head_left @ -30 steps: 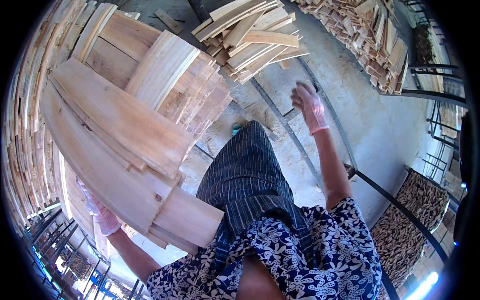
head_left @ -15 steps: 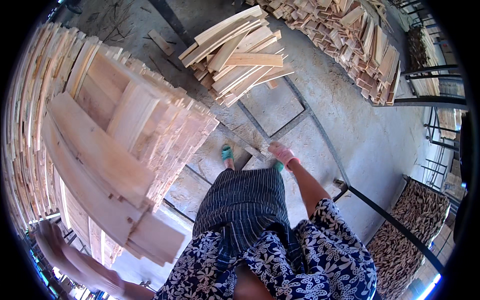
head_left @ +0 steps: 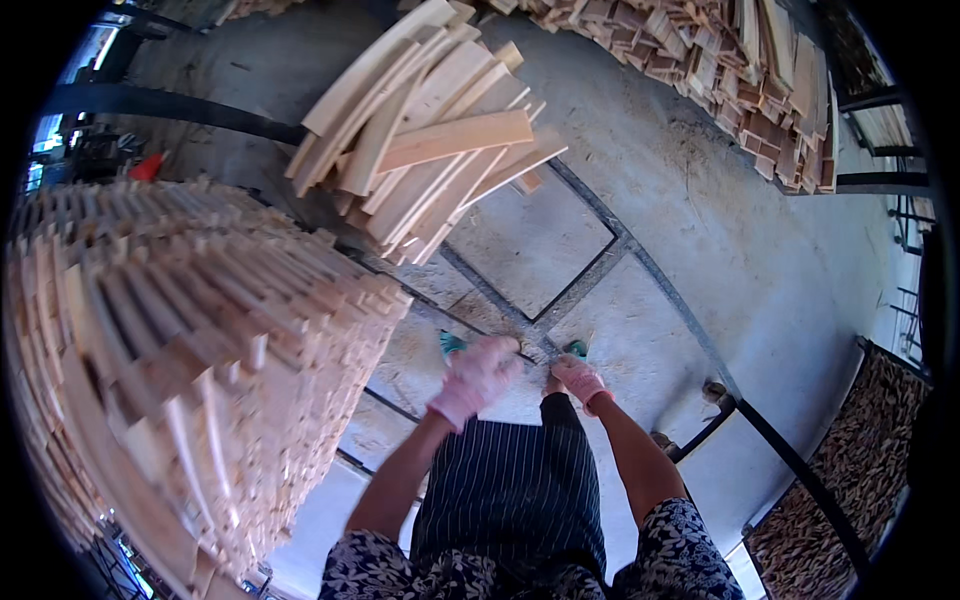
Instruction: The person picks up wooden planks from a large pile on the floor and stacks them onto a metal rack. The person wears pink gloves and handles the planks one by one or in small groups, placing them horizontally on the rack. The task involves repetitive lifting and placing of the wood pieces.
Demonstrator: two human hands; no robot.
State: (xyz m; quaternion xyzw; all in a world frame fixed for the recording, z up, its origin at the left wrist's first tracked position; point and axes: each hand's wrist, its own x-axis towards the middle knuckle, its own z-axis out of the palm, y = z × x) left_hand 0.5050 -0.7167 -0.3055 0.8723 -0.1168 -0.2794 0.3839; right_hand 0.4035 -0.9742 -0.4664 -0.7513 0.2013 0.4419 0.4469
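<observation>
My left hand (head_left: 478,378), in a pale pink work glove, is over my lap and feet, smeared by motion. Nothing shows in it, but its fingers are too blurred to read. Beside it on the right, my right hand (head_left: 578,380) wears the same kind of glove; its fingers are loosely stretched forward and hold nothing I can see. Both hands are apart from the wood. Ahead and to the left lies a loose pile of wooden slats (head_left: 430,130). A tall stack of wooden boards (head_left: 220,340) rises close on my left.
A large heap of short wood pieces (head_left: 740,80) lies at the far right. Dark metal rails (head_left: 585,275) cross the concrete floor (head_left: 690,220) ahead of me. At the lower right, a dark bar runs before a stack of wood pieces (head_left: 840,480).
My left hand has swung from beside the board stack to in front of me, near my right hand. My view has shifted; the left stack and slat pile appear at different places.
</observation>
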